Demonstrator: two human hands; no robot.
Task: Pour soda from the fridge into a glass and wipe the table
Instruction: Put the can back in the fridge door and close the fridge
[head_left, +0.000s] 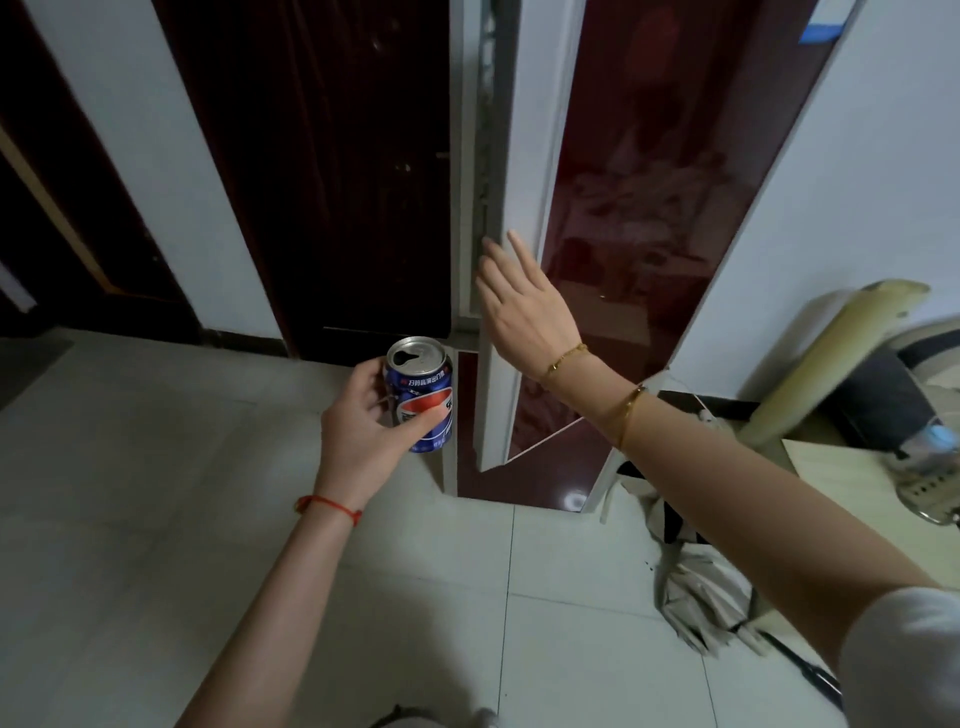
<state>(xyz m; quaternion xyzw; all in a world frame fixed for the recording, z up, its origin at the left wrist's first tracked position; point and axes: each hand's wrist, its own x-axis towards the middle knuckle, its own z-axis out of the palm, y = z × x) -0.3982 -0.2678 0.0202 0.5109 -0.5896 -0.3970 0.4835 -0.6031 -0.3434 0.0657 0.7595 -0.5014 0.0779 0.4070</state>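
My left hand (363, 421) holds a blue soda can (423, 387) upright at waist height in front of the fridge; the can's top is open. My right hand (519, 301) is stretched out flat, fingers apart, with its fingertips against the white edge of the dark red fridge door (639, 218). The door stands slightly ajar, with a narrow gap showing the grey seal on its left. No glass or cloth is in sight.
A dark wooden door (322, 171) stands left of the fridge. A light tabletop corner (831, 483) with a plastic bottle (930, 457) is at the right, a chair back (831, 358) behind it. Crumpled paper bags (696, 587) lie on the pale tiled floor.
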